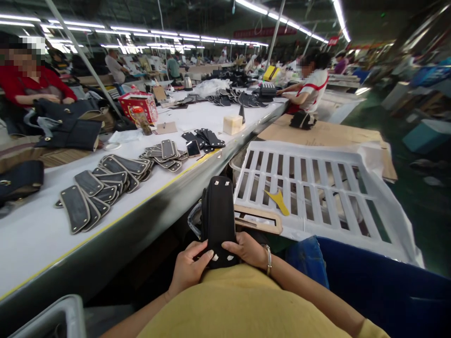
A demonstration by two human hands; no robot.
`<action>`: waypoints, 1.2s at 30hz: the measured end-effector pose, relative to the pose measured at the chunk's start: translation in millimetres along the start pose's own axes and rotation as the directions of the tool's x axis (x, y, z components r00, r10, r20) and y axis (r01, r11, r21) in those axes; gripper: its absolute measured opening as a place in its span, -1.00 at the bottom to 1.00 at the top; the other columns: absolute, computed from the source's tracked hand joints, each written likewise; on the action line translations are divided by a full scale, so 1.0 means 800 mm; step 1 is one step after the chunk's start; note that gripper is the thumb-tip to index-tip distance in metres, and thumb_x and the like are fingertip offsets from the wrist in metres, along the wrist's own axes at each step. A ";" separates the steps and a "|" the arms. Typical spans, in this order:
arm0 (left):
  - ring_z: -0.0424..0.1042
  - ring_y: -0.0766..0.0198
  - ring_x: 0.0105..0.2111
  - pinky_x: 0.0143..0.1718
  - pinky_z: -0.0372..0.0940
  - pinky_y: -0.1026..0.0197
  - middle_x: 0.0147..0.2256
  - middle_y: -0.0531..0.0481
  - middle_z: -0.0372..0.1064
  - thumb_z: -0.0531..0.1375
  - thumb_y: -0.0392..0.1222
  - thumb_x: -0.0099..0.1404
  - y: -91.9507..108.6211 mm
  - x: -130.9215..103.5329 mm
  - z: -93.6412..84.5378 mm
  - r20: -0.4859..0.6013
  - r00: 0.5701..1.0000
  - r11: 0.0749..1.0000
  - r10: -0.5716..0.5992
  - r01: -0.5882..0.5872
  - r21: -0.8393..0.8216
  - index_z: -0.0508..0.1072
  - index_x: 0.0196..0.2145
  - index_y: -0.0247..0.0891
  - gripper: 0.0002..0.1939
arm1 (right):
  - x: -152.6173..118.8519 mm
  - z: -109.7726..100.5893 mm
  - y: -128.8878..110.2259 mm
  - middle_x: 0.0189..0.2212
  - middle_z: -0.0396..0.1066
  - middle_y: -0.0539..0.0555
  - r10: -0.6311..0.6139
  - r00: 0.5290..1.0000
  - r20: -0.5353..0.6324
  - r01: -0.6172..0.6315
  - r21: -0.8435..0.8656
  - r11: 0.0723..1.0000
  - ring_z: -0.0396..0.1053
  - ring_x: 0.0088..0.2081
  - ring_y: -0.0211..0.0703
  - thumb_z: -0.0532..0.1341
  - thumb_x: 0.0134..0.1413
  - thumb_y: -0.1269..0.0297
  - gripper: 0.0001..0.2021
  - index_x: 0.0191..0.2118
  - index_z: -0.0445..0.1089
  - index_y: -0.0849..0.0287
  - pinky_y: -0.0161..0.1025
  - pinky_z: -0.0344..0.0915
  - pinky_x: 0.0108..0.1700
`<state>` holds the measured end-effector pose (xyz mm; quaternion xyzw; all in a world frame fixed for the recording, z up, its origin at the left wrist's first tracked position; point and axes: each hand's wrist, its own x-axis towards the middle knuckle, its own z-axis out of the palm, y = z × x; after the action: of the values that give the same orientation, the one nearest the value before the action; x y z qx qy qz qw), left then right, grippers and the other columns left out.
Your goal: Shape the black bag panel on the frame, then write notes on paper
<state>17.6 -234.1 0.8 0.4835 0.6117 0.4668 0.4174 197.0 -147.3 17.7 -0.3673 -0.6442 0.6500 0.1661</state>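
Note:
A black bag-like piece (221,211) rests upright against my lap, with small white tabs near its top and bottom ends. My left hand (190,266) grips its lower left edge, thumb and forefinger by a white tab. On the lower right side, my right hand (248,251) holds the same piece, its thumb lying across the front. A clear-wrapped handle (194,220) sticks out at the piece's left. Just right of it lies a light wooden frame (259,219). Fingers behind the piece are hidden.
Dark panels (105,180) with studs lie in piles on the long white table (141,206), near a phone (193,148). At right are a white slatted rack (310,188), a yellow tool (279,203) and a blue bin (380,291). Other people sit farther off.

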 end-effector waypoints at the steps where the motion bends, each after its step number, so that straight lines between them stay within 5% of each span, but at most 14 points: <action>1: 0.40 0.20 -0.26 -0.21 0.32 0.22 -0.31 -0.02 0.42 0.18 -0.06 0.15 0.000 0.001 0.000 0.004 1.000 1.000 0.008 -0.008 -0.001 0.52 -0.19 -0.25 -0.69 | 0.001 0.001 0.001 -0.37 0.45 0.05 0.013 1.000 -0.002 -0.013 0.021 1.000 0.40 -0.29 -0.13 0.22 -0.04 -0.05 -0.59 -0.30 0.41 0.26 -0.24 0.37 -0.25; 8: 0.37 0.26 -0.34 -0.30 0.30 0.24 -0.29 -0.02 0.34 0.23 -0.06 0.09 -0.005 0.001 0.004 0.002 0.995 0.978 -0.102 0.101 -0.182 0.41 -0.13 -0.30 -0.60 | 0.007 -0.003 0.003 -0.41 0.43 0.04 0.058 0.997 -0.042 -0.056 0.037 0.998 0.39 -0.36 -0.18 0.23 -0.07 -0.07 -0.57 -0.31 0.38 0.26 -0.29 0.35 -0.34; 11: 0.29 0.34 -0.50 -0.47 0.23 0.29 -0.46 0.09 0.26 0.24 -0.01 0.08 -0.004 0.007 0.001 0.050 0.983 0.951 -0.179 0.185 -0.247 0.31 -0.31 -0.28 -0.68 | 0.009 -0.003 0.005 -0.41 0.43 0.04 0.084 0.995 -0.057 -0.083 0.028 0.996 0.37 -0.43 -0.22 0.23 -0.08 -0.08 -0.55 -0.29 0.38 0.27 -0.34 0.31 -0.44; 16: 0.16 0.37 -0.59 -0.58 0.03 0.32 -0.64 0.12 0.15 0.11 0.10 0.17 0.011 0.031 -0.015 0.257 0.965 0.983 -0.048 0.000 0.181 0.20 -0.61 -0.26 -0.60 | 0.016 0.001 0.011 -0.57 0.37 0.00 0.137 0.986 -0.096 -0.140 -0.028 0.990 0.23 -0.64 -0.35 0.18 -0.05 -0.14 -0.53 -0.36 0.37 0.27 -0.43 0.10 -0.69; 19: 0.13 0.38 -0.67 -0.64 -0.04 0.30 -0.72 0.13 0.08 0.05 0.13 0.20 0.016 0.046 -0.022 0.358 0.927 0.951 -0.113 -0.004 0.310 0.19 -0.66 -0.26 -0.55 | 0.023 0.003 0.013 -0.61 0.35 -0.02 0.160 0.981 -0.110 -0.162 -0.004 0.987 0.19 -0.69 -0.37 0.16 -0.04 -0.15 -0.54 -0.36 0.36 0.25 -0.43 0.08 -0.72; 23: 0.09 0.41 -0.77 -0.73 -0.07 0.32 -0.75 0.15 0.11 0.06 0.19 0.16 0.012 0.060 -0.025 0.404 0.870 0.952 -0.284 0.205 0.228 0.27 -0.60 -0.26 -0.55 | 0.031 0.004 0.006 -0.68 0.31 -0.03 0.193 0.974 -0.120 -0.198 -0.029 0.980 0.17 -0.72 -0.35 0.14 0.01 -0.12 -0.57 -0.41 0.36 0.23 -0.38 0.12 -0.72; 28: -0.01 0.47 -0.80 -0.77 -0.14 0.35 -0.78 0.18 0.08 0.13 0.21 0.11 0.003 0.065 -0.023 0.432 0.844 0.943 -0.316 0.328 0.051 0.29 -0.59 -0.28 -0.55 | 0.033 0.000 -0.005 -0.78 0.22 -0.07 0.188 0.978 -0.095 -0.194 -0.059 0.979 0.14 -0.76 -0.35 0.12 0.01 -0.16 -0.55 -0.56 0.26 0.17 -0.39 0.10 -0.76; 36: -0.09 0.49 -0.77 -0.73 -0.21 0.34 -0.77 0.20 0.00 0.15 0.19 0.11 -0.005 0.068 -0.027 0.432 0.873 0.962 -0.227 0.270 -0.041 0.25 -0.60 -0.29 -0.54 | 0.038 -0.009 -0.002 -0.74 0.22 -0.10 0.105 0.993 0.049 -0.101 -0.076 0.992 0.17 -0.75 -0.40 0.16 -0.05 -0.16 -0.55 -0.51 0.25 0.20 -0.44 0.17 -0.73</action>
<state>-14.0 -184.7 -2.0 0.4690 0.5395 0.3232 0.6201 181.4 -121.3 11.8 -0.3885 -0.6521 0.6431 0.1015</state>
